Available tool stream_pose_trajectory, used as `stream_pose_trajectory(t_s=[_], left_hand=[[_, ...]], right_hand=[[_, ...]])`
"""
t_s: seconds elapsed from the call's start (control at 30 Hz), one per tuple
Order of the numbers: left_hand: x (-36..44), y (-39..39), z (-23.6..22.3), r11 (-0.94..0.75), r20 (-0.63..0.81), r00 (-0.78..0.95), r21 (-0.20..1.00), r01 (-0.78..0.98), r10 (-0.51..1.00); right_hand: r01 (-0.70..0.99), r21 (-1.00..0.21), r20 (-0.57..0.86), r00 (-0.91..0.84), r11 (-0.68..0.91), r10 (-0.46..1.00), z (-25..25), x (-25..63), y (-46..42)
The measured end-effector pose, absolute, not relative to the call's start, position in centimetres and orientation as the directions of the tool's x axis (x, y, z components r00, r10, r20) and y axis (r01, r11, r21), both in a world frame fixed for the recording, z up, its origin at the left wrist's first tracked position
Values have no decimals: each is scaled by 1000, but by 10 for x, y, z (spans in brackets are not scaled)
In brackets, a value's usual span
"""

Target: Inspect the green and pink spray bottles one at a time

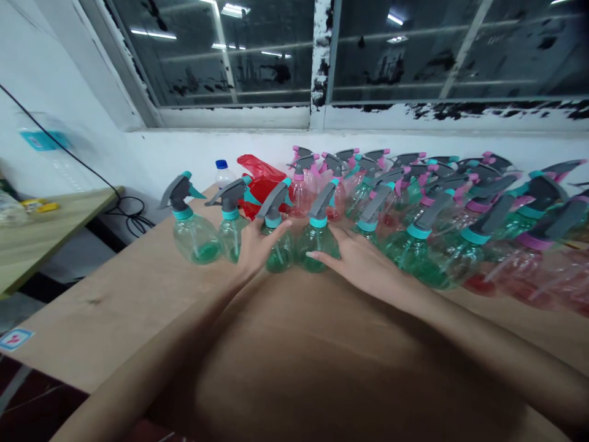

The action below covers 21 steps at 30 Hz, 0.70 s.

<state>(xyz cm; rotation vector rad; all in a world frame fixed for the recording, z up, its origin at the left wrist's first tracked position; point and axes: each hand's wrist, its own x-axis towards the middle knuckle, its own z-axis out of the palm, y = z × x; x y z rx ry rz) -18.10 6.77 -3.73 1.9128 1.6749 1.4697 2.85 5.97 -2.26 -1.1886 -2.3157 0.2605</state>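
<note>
The person's left hand (256, 244) is curled around the left side of a green spray bottle (278, 253), its thumb lying across the front below the turquoise collar; most of its fingers are hidden. The right hand (356, 255) holds the neighbouring green bottle (315, 239) from the right, thumb across the front of its round body. Both bottles stand upright on the wooden table (124, 288), near each other, with some green liquid in the bottom and gray trigger heads on top.

To the left are two more of the same kind, an inner bottle (229, 233) just beside the left hand and an outer bottle (196, 240) at the end of the row. Behind them are a red plastic bag (263, 175) and a blue-capped bottle (223, 177). Many green and pink spray bottles (409, 250) crowd the right side, below the window (239, 58).
</note>
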Motion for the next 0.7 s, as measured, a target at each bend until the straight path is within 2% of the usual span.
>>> stream_pose_trajectory(t_s=[0.27, 0.4, 0.7], left_hand=[[-187, 79, -36, -357, 524, -110, 704, 614, 845], [-187, 82, -38, -355, 519, -119, 716, 601, 846], [-186, 75, -32, -317, 529, -148, 685, 656, 836]], right_hand=[[772, -360, 375, -394, 523, 839, -27, 20, 66], [773, -343, 381, -405, 534, 831, -31, 19, 68], [775, -379, 357, -382, 506, 853, -34, 17, 69]])
